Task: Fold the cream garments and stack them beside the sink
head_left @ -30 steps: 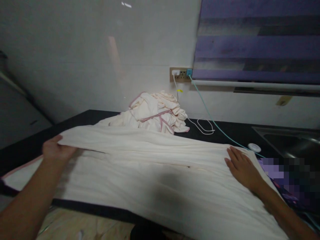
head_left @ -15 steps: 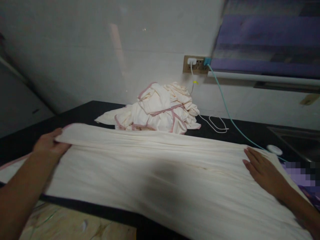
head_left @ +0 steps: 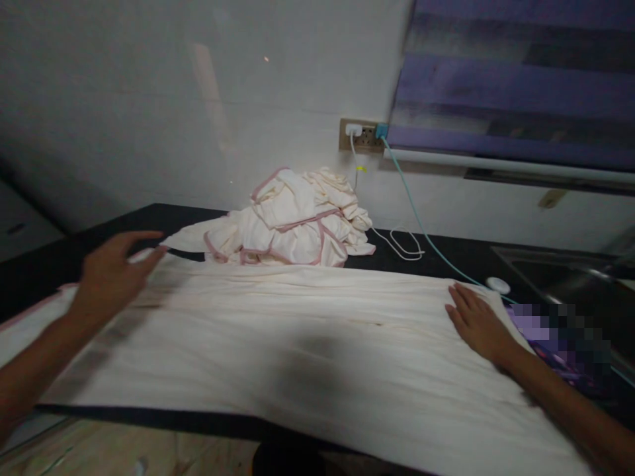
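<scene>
A long cream cloth [head_left: 238, 357] with pink edging at its left end lies spread across the black counter [head_left: 141, 221]. My left hand [head_left: 112, 274] is above the cloth's far left corner, thumb and forefinger apart with a gap between them. Whether its fingertips still touch the fabric is unclear. My right hand [head_left: 479, 324] rests flat on the far right part of the cloth, fingers stretched out. Behind the cloth sits a crumpled heap of similar cream fabric [head_left: 292, 225] with pink trim.
Against the wall, a socket panel [head_left: 367, 137] holds a white plug and a teal one. A teal cable [head_left: 414, 208] runs down to the right, near a round white object [head_left: 498, 285]. At the right is a sink [head_left: 570, 274]; a purple blind [head_left: 510, 86] hangs above.
My left hand has let go of the cloth's far left edge and opened. My right hand stays flat on the cloth. The view has turned slightly right.
</scene>
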Available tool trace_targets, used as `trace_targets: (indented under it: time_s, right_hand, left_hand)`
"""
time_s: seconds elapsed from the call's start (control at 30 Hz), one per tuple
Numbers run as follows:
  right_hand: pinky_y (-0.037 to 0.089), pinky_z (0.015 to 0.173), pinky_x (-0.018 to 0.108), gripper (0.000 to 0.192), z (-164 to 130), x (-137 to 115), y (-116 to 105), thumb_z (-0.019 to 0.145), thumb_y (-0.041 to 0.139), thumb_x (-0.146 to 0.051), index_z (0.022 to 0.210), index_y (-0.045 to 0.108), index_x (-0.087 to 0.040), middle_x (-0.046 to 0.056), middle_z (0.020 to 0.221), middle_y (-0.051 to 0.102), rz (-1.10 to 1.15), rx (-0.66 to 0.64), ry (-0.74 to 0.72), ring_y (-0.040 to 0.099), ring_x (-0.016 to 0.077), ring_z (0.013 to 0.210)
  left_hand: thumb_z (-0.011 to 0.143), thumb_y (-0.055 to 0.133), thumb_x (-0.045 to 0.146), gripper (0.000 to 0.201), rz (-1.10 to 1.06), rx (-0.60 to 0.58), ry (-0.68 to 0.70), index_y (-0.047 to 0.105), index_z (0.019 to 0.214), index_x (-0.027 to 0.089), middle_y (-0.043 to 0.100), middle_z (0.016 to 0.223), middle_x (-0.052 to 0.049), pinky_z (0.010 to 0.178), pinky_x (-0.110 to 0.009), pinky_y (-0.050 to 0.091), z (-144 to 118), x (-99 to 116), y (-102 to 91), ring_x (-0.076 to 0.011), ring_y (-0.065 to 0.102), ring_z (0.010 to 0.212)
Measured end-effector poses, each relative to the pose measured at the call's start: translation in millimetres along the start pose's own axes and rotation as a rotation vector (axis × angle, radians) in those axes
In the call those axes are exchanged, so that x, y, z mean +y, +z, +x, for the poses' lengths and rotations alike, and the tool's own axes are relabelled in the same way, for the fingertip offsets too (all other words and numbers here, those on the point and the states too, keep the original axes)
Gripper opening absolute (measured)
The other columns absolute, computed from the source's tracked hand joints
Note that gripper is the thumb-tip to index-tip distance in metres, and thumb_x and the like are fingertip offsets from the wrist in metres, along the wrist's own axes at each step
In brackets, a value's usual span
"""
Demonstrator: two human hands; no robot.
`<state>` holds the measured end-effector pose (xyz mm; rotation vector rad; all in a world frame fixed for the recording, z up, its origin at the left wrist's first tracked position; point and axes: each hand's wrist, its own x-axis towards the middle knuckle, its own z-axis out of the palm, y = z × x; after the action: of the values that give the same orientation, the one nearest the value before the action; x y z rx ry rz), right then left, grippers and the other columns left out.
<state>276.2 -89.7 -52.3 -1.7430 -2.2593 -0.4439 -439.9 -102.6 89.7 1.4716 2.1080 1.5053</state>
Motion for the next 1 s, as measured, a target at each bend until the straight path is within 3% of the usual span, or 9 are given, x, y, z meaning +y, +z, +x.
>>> trace_targets:
  time_s: [0.1, 0.17, 0.27, 0.37, 0.43, 0.5, 0.6, 0.83, 1.0]
  right_hand:
    - [0.038, 0.119, 0.051, 0.066, 13.0, -2.7, -16.4, 0.107, 0.027, -0.044, 0.149, 0.049, 0.002, 0.028, 0.155, 0.048, -0.029, -0.086, -0.058, 0.041, 0.0350, 0.149]
    - [0.040, 0.117, 0.049, 0.061, 30.7, 0.8, -36.2, 0.107, 0.031, -0.040, 0.143, 0.057, 0.002, 0.029, 0.148, 0.055, -0.022, -0.206, -0.146, 0.050, 0.0355, 0.141]
    - [0.044, 0.110, 0.040, 0.046, 64.4, 16.0, -71.2, 0.106, 0.035, -0.027, 0.120, 0.073, -0.007, 0.022, 0.128, 0.070, 0.034, -0.446, -0.242, 0.064, 0.0292, 0.122]
    - [0.049, 0.098, 0.034, 0.035, 92.3, 39.1, -95.7, 0.099, 0.046, -0.017, 0.116, 0.075, -0.008, 0.021, 0.121, 0.073, 0.028, -0.517, -0.143, 0.070, 0.0277, 0.110]
    - [0.051, 0.089, 0.030, 0.032, 103.8, 54.5, -101.5, 0.091, 0.056, -0.016, 0.115, 0.076, -0.011, 0.017, 0.116, 0.076, 0.027, -0.579, -0.113, 0.072, 0.0263, 0.102]
    - [0.052, 0.083, 0.029, 0.034, 110.7, 67.3, -100.9, 0.085, 0.061, -0.015, 0.115, 0.077, -0.012, 0.015, 0.114, 0.077, 0.020, -0.660, -0.108, 0.073, 0.0259, 0.098]
    - [0.052, 0.080, 0.030, 0.040, 117.0, 80.5, -96.5, 0.081, 0.064, -0.017, 0.119, 0.075, -0.013, 0.015, 0.118, 0.075, 0.017, -0.766, -0.139, 0.071, 0.0263, 0.100]
    - [0.051, 0.069, 0.028, 0.040, 128.7, 93.7, -100.1, 0.081, 0.069, -0.033, 0.119, 0.073, -0.018, 0.009, 0.111, 0.074, 0.054, -0.953, -0.204, 0.068, 0.0223, 0.090]
    - [0.051, 0.069, 0.028, 0.042, 130.5, 94.3, -102.0, 0.073, 0.077, -0.028, 0.113, 0.075, -0.016, 0.008, 0.102, 0.075, 0.033, -0.944, -0.251, 0.068, 0.0205, 0.084]
  left_hand:
    - [0.086, 0.071, 0.034, 0.033, -0.023, -0.256, 0.325, 0.073, 0.118, 0.025, 0.069, 0.127, -0.002, 0.125, -0.054, 0.030, -67.0, 66.5, 68.8, -0.0323, 0.059, 0.122]
    - [0.089, 0.068, 0.034, 0.021, -0.151, -0.458, 0.470, 0.077, 0.106, 0.027, 0.074, 0.115, -0.006, 0.120, -0.047, 0.039, -129.5, 120.6, 116.6, -0.0319, 0.064, 0.115]
    - [0.094, 0.063, 0.034, 0.023, -0.268, -0.779, 0.645, 0.078, 0.112, 0.032, 0.074, 0.117, -0.011, 0.110, -0.048, 0.049, -235.9, 201.3, 180.7, -0.0319, 0.067, 0.113]
    - [0.099, 0.056, 0.035, 0.033, -0.295, -0.954, 0.890, 0.070, 0.129, 0.028, 0.072, 0.125, -0.013, 0.108, -0.049, 0.052, -327.1, 262.9, 231.8, -0.0303, 0.065, 0.122]
    - [0.103, 0.050, 0.038, 0.038, -0.243, -1.007, 0.994, 0.066, 0.133, 0.020, 0.071, 0.129, -0.012, 0.112, -0.045, 0.051, -367.0, 287.8, 258.2, -0.0271, 0.063, 0.126]
    - [0.106, 0.044, 0.042, 0.042, -0.162, -1.018, 1.031, 0.064, 0.135, 0.018, 0.070, 0.133, -0.009, 0.114, -0.041, 0.049, -390.7, 299.6, 277.9, -0.0239, 0.060, 0.128]
    - [0.107, 0.044, 0.043, 0.040, -0.029, -0.969, 1.035, 0.063, 0.138, 0.025, 0.065, 0.141, -0.007, 0.116, -0.045, 0.047, -409.1, 298.8, 294.1, -0.0246, 0.056, 0.134]
    - [0.106, 0.044, 0.050, 0.050, 0.086, -0.859, 1.063, 0.051, 0.152, 0.032, 0.052, 0.155, -0.010, 0.121, -0.055, 0.037, -429.4, 284.4, 294.7, -0.0324, 0.045, 0.147]
    - [0.106, 0.043, 0.051, 0.051, 0.115, -0.848, 1.098, 0.050, 0.153, 0.031, 0.049, 0.158, -0.010, 0.122, -0.054, 0.035, -430.9, 283.5, 295.6, -0.0319, 0.044, 0.147]
